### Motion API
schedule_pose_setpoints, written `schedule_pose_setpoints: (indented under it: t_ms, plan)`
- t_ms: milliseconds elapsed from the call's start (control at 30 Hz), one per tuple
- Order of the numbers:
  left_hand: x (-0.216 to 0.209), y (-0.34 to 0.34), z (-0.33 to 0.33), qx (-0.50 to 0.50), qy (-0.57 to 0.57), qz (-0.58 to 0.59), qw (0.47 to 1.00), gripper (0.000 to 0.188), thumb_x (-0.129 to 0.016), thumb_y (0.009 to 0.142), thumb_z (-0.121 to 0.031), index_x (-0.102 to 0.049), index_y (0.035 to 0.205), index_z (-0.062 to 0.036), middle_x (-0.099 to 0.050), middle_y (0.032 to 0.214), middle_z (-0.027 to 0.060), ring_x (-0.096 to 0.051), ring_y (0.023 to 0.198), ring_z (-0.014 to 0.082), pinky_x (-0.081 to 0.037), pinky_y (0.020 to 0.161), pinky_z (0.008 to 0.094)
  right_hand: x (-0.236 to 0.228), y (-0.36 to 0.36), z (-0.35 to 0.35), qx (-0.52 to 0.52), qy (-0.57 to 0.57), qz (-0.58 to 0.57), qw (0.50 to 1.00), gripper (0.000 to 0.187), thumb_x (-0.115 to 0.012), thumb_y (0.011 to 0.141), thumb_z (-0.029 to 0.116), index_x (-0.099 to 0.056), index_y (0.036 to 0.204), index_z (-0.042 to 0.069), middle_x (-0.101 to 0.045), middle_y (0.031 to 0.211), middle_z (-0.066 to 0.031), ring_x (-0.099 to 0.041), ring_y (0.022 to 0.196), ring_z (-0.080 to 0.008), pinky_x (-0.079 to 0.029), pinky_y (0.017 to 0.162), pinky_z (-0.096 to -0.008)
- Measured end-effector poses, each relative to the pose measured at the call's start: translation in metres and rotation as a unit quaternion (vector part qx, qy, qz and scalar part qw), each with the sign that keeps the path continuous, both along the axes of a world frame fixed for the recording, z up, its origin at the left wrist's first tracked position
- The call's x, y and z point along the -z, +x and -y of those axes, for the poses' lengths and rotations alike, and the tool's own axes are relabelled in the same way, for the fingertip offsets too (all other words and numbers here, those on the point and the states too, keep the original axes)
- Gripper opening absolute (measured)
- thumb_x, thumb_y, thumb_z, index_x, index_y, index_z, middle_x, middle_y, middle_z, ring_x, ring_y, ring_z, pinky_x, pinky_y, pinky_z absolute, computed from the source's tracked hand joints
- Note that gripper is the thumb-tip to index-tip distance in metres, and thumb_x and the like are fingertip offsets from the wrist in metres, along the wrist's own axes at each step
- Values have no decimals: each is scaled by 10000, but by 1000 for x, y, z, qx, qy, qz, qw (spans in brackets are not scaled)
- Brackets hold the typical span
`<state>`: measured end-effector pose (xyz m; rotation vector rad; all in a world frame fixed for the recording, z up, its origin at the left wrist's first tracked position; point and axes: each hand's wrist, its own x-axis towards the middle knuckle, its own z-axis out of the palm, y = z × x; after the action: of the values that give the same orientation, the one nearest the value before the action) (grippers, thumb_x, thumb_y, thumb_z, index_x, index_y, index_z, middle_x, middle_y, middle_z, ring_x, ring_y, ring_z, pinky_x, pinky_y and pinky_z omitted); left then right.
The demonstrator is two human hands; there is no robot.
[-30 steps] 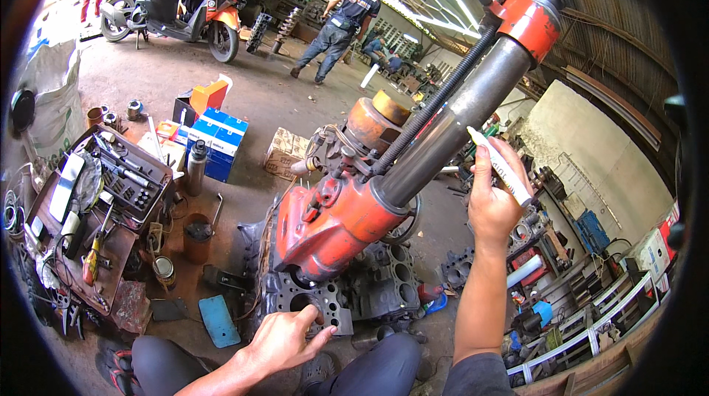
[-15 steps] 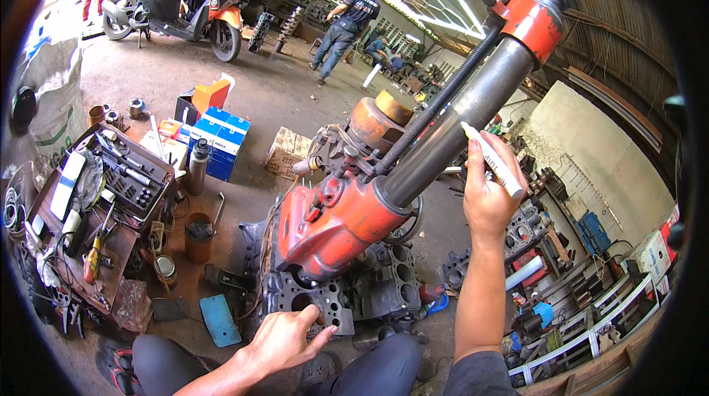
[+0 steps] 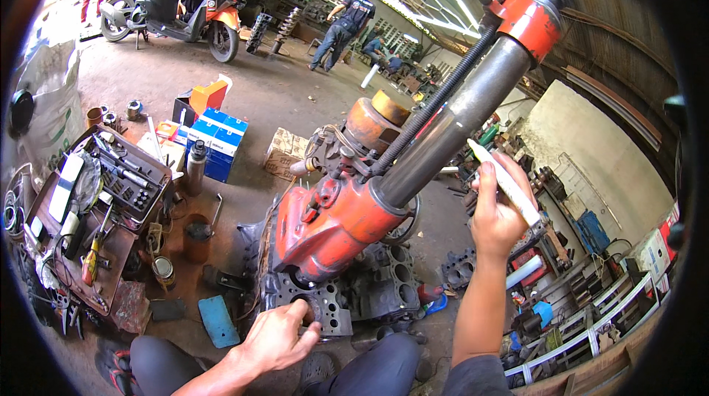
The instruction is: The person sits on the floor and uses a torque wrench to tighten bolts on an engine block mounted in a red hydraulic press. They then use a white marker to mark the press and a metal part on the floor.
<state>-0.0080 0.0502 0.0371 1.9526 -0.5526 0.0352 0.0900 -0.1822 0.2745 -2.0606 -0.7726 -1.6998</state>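
Observation:
My right hand [image 3: 498, 222] is raised, closed around a white marker pen [image 3: 509, 186]. Its tip points up and left, a little apart from the dark steel column [image 3: 436, 141] of a red boring machine [image 3: 343, 230]. That machine leans over a grey engine block [image 3: 334, 304] with round bores. Low in front, my left hand [image 3: 277, 338] rests at the block's near edge, thumb apart and fingers bent over a bore. Nothing shows in its grasp; the fingertips are partly hidden.
A tool tray [image 3: 140, 182] and a bench of hand tools [image 3: 96, 256] stand at left, near blue boxes [image 3: 216, 141]. A second engine block [image 3: 388, 285] lies beside the machine. Metal parts crowd the right. A scooter [image 3: 177, 8] and a walking person [image 3: 347, 27] are farther back.
My right hand has moved slightly down and right with the marker pen, away from the column. My left thumb has drawn in nearer the bent fingers at the bore.

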Motion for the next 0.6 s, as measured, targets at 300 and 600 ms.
schedule_pose_setpoints:
  t_ms: [300,600]
  plan:
    - [7,12,-11,-14,20,20,1000,251,-570,929,-113,-552,1128,39,-631,1037,275,-621,1010,449,-503,883,488,98,-90,20,-151,174,-187,955,212,-660,898,-28,-618,1098,-87,-687,870,-155,-684,688,-183,-558,609,-274]
    - [12,26,-9,-122,-47,74,989,291,-847,772,-82,-680,1000,-16,-714,854,89,-672,736,151,-522,667,273,209,-97,9,-315,362,-441,758,223,-660,953,76,-547,1125,-9,-709,867,-158,-690,696,-160,-543,598,-249]
